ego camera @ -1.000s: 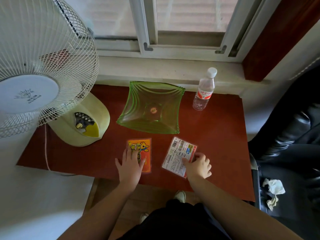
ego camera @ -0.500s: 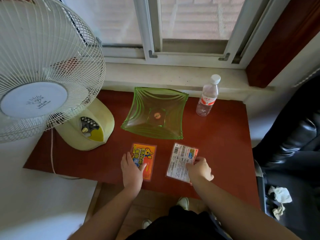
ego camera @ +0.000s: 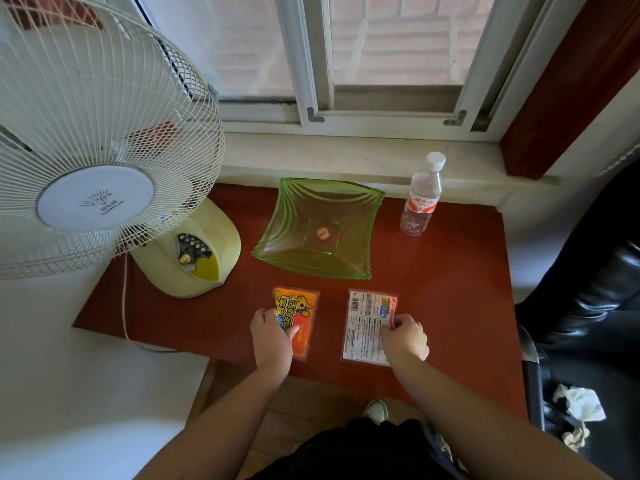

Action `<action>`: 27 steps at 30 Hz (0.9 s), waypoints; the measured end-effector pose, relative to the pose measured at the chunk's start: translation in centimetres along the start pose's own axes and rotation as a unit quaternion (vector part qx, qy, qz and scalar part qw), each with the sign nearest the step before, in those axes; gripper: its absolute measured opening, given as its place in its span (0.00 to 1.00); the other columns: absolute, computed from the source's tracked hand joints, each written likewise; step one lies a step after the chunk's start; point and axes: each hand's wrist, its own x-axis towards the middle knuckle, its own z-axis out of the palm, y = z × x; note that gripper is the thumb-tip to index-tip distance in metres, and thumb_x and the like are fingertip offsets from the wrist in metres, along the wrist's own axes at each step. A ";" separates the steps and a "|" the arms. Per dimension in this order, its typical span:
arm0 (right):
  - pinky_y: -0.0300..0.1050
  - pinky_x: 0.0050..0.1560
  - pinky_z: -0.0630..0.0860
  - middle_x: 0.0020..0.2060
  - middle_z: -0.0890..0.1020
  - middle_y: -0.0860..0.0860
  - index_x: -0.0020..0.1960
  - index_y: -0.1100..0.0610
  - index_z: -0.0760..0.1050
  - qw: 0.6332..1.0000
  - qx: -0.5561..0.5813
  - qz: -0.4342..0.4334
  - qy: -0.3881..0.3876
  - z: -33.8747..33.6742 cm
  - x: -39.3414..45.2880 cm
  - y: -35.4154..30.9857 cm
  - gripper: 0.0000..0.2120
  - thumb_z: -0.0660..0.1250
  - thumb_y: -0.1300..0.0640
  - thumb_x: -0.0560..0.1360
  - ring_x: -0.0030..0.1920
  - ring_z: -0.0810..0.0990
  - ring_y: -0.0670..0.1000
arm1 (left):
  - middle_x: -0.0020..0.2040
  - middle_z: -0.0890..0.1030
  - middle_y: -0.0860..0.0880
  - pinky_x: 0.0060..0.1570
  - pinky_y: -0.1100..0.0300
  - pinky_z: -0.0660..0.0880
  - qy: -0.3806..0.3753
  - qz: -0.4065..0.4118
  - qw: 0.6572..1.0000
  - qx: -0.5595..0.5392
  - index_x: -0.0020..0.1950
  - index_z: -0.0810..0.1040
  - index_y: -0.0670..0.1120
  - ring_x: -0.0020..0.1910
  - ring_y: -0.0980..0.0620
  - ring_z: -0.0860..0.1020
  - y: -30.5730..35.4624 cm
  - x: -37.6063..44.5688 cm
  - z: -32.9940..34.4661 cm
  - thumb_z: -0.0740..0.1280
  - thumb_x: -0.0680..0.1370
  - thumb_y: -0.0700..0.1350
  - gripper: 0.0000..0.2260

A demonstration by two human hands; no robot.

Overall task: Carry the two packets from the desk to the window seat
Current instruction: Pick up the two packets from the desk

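Since a second ago both hands have closed more on the packets. The left hand point(ego camera: 272, 336), before flat with spread fingers, now curls on the lower left part of the orange packet point(ego camera: 297, 318), thumb across its face. The right hand point(ego camera: 403, 336) pinches the right edge of the white packet point(ego camera: 367, 327) between thumb and fingers. Both packets lie on the red desk point(ego camera: 450, 289), at 6 o'clock from the green glass dish point(ego camera: 318, 230), so I judge the lift is about to begin. The stone window seat point(ego camera: 346, 157) is at 12 o'clock, beyond the dish and the water bottle point(ego camera: 420, 195). Whether any packet edge is already raised I cannot tell; the fingertips under them are hidden. The fan point(ego camera: 93, 140) is cut off at 9 o'clock.
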 end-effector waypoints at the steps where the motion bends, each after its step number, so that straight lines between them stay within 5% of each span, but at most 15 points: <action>1: 0.53 0.53 0.78 0.50 0.82 0.52 0.57 0.52 0.77 1.000 0.022 -0.010 -0.003 -0.1 0.0 0.4 0.12 0.67 0.54 0.74 0.51 0.81 0.57 | 0.67 0.74 0.39 0.65 0.48 0.72 0.007 0.000 1.000 0.000 0.64 0.73 0.39 0.68 0.40 0.70 0.1 -0.1 -0.1 0.75 0.72 0.50 0.26; 4: 0.46 0.34 0.79 0.37 0.80 0.46 0.55 0.54 0.74 0.994 0.103 -0.021 -0.008 -0.4 0.0 1.4 0.08 0.66 0.55 0.76 0.37 0.82 0.50 | 0.62 0.78 0.42 0.59 0.47 0.73 0.029 0.004 0.999 0.033 0.64 0.73 0.42 0.63 0.41 0.74 0.3 -0.6 -0.2 0.76 0.71 0.51 0.26; 8: 0.40 0.29 0.75 0.38 0.79 0.43 0.57 0.55 0.73 0.980 0.196 -0.008 -0.040 -1.0 0.4 2.3 0.11 0.68 0.55 0.76 0.35 0.80 0.44 | 0.57 0.81 0.44 0.55 0.45 0.72 0.028 -0.014 0.999 0.020 0.62 0.72 0.45 0.57 0.41 0.78 0.7 -0.4 -0.6 0.76 0.72 0.50 0.23; 12: 0.47 0.38 0.82 0.44 0.85 0.51 0.57 0.58 0.76 0.945 0.300 0.046 -0.117 -0.9 0.8 2.8 0.11 0.70 0.60 0.76 0.41 0.86 0.52 | 0.54 0.83 0.44 0.52 0.48 0.73 -0.040 -0.062 0.997 -0.019 0.62 0.71 0.45 0.55 0.39 0.80 0.7 1.0 -2.0 0.75 0.72 0.47 0.22; 16: 0.51 0.39 0.84 0.42 0.89 0.56 0.53 0.58 0.80 0.899 0.382 0.082 -0.200 -0.8 0.3 2.8 0.08 0.72 0.62 0.75 0.41 0.89 0.57 | 0.51 0.84 0.36 0.51 0.49 0.77 -0.184 -0.074 0.976 -0.087 0.52 0.80 0.37 0.50 0.41 0.82 -0.4 2.8 -3.4 0.75 0.71 0.38 0.12; 20: 0.64 0.52 0.82 0.46 0.88 0.59 0.56 0.60 0.79 0.875 0.410 0.093 -0.239 -0.7 -0.9 2.3 0.09 0.70 0.59 0.77 0.47 0.88 0.61 | 0.44 0.84 0.41 0.36 0.58 0.79 -0.261 -0.086 0.939 -0.206 0.46 0.76 0.39 0.37 0.50 0.84 -1.4 3.0 -5.0 0.71 0.75 0.35 0.04; 27: 0.54 0.41 0.84 0.48 0.87 0.61 0.58 0.62 0.77 0.855 0.443 0.044 -0.264 -1.0 -6.1 0.8 0.10 0.66 0.60 0.79 0.47 0.87 0.61 | 0.54 0.86 0.42 0.56 0.40 0.79 -0.355 -0.069 0.870 -0.335 0.59 0.78 0.45 0.52 0.41 0.85 -2.7 2.3 -6.8 0.71 0.76 0.40 0.12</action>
